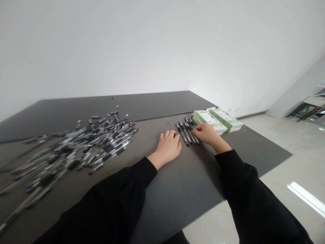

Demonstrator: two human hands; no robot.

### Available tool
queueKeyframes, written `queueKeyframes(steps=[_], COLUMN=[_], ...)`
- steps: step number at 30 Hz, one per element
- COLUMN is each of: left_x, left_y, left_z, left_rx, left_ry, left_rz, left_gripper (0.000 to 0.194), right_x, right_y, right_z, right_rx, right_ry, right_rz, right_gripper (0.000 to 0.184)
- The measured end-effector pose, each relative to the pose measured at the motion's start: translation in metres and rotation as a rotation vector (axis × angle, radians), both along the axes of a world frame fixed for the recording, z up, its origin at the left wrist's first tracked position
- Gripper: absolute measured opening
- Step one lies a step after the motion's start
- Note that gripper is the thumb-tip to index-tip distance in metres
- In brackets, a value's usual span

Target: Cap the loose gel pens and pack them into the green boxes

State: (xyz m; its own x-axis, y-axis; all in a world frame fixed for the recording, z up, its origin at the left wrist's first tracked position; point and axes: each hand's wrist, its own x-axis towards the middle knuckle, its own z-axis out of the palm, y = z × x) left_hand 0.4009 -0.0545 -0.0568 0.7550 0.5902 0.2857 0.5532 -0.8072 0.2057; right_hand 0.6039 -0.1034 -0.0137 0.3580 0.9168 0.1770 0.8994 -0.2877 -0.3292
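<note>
A small group of black-barrelled pens (187, 132) lies side by side on the dark tabletop (162, 200), slanting away from me. My left hand (169, 146) rests palm down just left of them, its fingertips close to the nearest pen. My right hand (206, 133) lies at their right side with its fingers reaching over or against the far ends. I cannot tell whether it grips any pen. A large loose heap of clear and black pens (83, 149) spreads over the table's left side.
Two pale green boxes (209, 121) stand stacked or side by side past my right hand, at the table's far right edge. A seam crosses the dark tabletop. Beyond the right edge lies a tiled floor (291, 189), with a white wall (162, 44) behind the table.
</note>
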Motion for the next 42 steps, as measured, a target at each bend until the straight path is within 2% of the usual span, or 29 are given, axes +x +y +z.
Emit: queueKeyframes(steps=[6, 15, 23, 32, 37, 42], left_x=[0.0, -0.001, 0.0, 0.0, -0.001, 0.0], left_y=[0.0, 0.0, 0.0, -0.001, 0.0, -0.001], left_z=[0.001, 0.003, 0.002, 0.001, 0.002, 0.002], left_rx=[-0.007, -0.025, -0.01, -0.003, -0.016, -0.01], left_ry=[0.002, 0.01, 0.01, 0.004, 0.004, 0.001], left_rz=[-0.004, -0.009, -0.006, -0.009, -0.011, -0.008], left_gripper=[0.036, 0.036, 0.037, 0.035, 0.035, 0.035], right_x=[0.009, 0.009, 0.01, 0.013, 0.012, 0.006], right_y=[-0.001, 0.002, 0.0, 0.001, 0.0, -0.001], right_z=[0.001, -0.004, 0.0, -0.004, -0.008, -0.008], right_rx=[0.092, -0.05, -0.016, -0.045, -0.075, -0.078], right_ry=[0.024, -0.019, -0.042, -0.098, -0.12, -0.142], right_rz=[-0.094, -0.068, -0.144, -0.135, -0.106, -0.169], right_gripper=[0.028, 0.033, 0.041, 0.039, 0.031, 0.033])
